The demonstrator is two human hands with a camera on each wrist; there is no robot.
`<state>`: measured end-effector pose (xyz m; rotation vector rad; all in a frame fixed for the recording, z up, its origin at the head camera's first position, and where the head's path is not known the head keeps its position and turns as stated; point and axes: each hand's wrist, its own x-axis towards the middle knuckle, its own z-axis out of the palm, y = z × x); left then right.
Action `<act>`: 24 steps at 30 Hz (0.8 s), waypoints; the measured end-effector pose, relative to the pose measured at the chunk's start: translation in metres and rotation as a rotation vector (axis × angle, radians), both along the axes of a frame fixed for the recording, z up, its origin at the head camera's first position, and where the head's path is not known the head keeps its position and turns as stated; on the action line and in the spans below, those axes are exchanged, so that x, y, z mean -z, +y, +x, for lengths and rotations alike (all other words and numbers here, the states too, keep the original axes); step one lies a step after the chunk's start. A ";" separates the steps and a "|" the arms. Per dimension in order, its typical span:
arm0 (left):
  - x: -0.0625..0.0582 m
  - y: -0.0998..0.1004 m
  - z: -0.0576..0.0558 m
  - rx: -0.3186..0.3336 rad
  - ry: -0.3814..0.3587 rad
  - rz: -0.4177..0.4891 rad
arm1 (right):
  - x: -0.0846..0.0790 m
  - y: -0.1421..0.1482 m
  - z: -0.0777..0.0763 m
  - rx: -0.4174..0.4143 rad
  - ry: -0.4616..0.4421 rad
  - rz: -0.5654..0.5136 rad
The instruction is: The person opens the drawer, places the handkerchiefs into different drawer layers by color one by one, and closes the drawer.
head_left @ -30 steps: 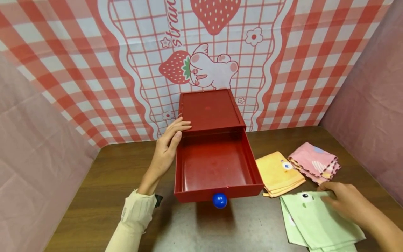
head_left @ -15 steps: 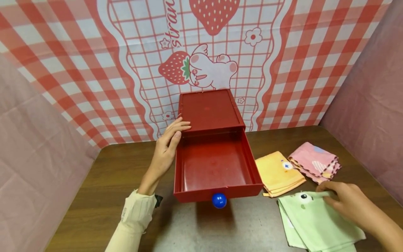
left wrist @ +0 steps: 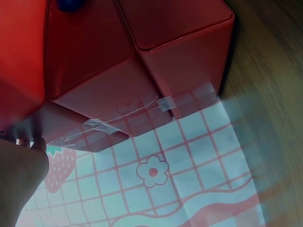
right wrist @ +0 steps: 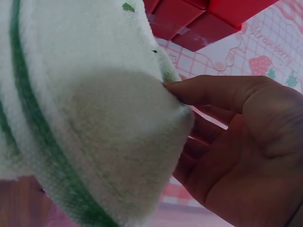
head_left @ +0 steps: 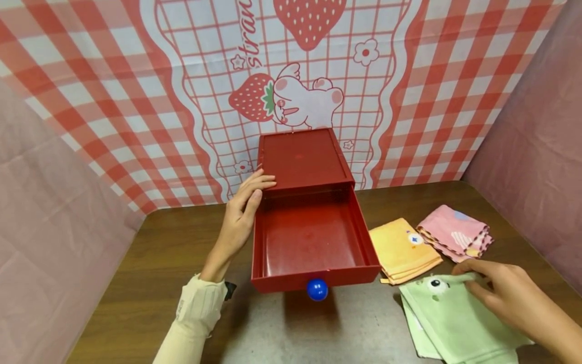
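Note:
My right hand (head_left: 504,290) pinches the upper edge of a folded light green towel (head_left: 459,318) with an eye printed on it. Up close in the right wrist view, thumb and fingers clasp the towel (right wrist: 109,118) by its edge. My left hand (head_left: 238,215) rests on the front left corner of a red drawer cabinet (head_left: 304,159), fingers lying over its top. The cabinet's top drawer (head_left: 309,237) is pulled out and bare inside, with a round blue knob (head_left: 317,289) on its front.
Right of the drawer lie a folded yellow towel (head_left: 402,250) and a folded pink towel (head_left: 454,230) on the wooden table (head_left: 159,263). Behind the cabinet hangs a red and white checked cloth (head_left: 209,101). Stacked cabinet units (left wrist: 104,94) show in the left wrist view.
The right hand has lifted the edge of the green towel slightly, and the towel's top has folded up and shifted a little left. The left hand and the drawer have stayed put.

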<state>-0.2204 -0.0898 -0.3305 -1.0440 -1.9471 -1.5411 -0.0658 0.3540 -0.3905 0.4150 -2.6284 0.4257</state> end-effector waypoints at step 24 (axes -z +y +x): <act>0.005 0.004 0.001 0.002 -0.010 0.051 | -0.045 -0.022 0.034 0.035 0.167 -0.092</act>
